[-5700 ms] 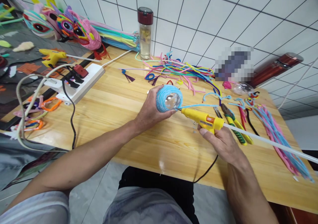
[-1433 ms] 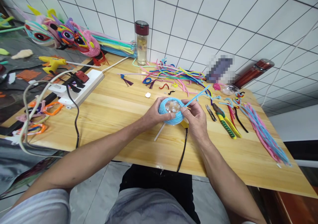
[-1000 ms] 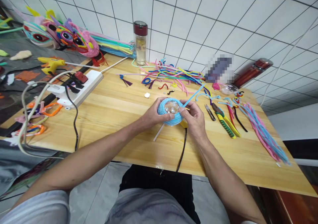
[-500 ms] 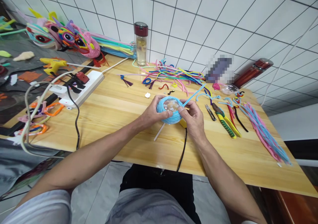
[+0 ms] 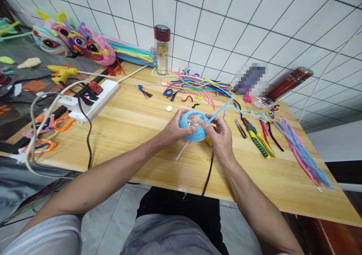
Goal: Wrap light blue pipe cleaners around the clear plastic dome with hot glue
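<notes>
Between my hands is a clear round shell (image 5: 194, 120) wrapped in rows of light-blue pipe cleaner (image 5: 195, 137), its top still see-through. My left hand (image 5: 177, 128) grips the left side, thumb laid over the wrapped rim. At the right side, my right hand (image 5: 221, 136) pinches the pipe cleaner against the shell; the strand's loose end (image 5: 223, 107) sticks out up and to the right. Under the shell, partly hidden, lies a yellow glue gun (image 5: 208, 140) with a white glue stick (image 5: 181, 151) showing at the left and a black cord (image 5: 208, 172) running to the table edge.
Pliers (image 5: 258, 140) and small snips (image 5: 240, 128) lie to the right, near a pink and blue pipe-cleaner bundle (image 5: 302, 153). Loose pipe cleaners (image 5: 198, 84) and a glass bottle (image 5: 162, 51) are at the back. A power strip (image 5: 97, 100) with cords and another yellow glue gun (image 5: 62, 74) are left.
The view has shifted slightly. My hands keep nearly the same hold on the wrapped shell, and the loose pipe-cleaner end still points up to the right.
</notes>
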`<action>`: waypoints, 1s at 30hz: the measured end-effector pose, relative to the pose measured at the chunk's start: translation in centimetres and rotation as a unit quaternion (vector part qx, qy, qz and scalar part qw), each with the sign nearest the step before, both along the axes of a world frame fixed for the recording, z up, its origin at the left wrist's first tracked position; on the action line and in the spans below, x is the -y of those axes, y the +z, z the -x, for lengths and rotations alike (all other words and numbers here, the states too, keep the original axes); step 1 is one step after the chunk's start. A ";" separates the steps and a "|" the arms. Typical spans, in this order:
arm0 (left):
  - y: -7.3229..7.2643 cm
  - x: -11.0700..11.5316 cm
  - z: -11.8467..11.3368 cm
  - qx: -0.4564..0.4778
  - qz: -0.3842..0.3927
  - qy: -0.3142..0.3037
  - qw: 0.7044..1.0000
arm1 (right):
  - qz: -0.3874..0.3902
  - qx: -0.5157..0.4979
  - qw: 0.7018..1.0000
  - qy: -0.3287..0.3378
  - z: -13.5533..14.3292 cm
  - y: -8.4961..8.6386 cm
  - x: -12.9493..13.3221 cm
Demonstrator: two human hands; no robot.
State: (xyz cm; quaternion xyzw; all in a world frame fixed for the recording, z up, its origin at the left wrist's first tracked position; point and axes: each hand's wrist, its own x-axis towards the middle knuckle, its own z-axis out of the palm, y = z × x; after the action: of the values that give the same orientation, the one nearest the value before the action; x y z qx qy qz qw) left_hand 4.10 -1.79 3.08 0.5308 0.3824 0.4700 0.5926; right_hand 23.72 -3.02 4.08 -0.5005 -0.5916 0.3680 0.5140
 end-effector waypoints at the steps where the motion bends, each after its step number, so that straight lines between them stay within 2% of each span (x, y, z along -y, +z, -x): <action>1: 0.0 0.0 0.0 0.000 0.000 0.002 1.000 | 0.000 0.002 1.000 -0.001 0.0 0.0 0.0; 9: -0.1 0.0 0.0 -0.009 -0.008 0.020 1.000 | -0.004 -0.004 1.000 0.022 0.3 0.2 0.6; 19: -0.3 0.1 -0.3 -0.018 -0.020 0.029 0.999 | -0.022 0.028 0.999 -0.021 1.0 -0.3 0.8; 25: -0.2 0.2 -0.4 -0.009 -0.007 0.028 1.000 | -0.034 0.049 0.998 -0.019 0.9 -0.5 0.7; 30: -0.1 0.4 -0.5 0.018 0.011 0.017 1.000 | -0.015 0.041 0.999 -0.027 0.5 -0.8 0.6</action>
State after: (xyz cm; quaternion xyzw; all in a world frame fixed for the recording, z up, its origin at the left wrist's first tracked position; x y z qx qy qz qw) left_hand 4.62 -2.21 2.97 0.5094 0.3854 0.4853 0.5970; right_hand 23.22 -3.58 3.32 -0.5225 -0.6040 0.3245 0.5068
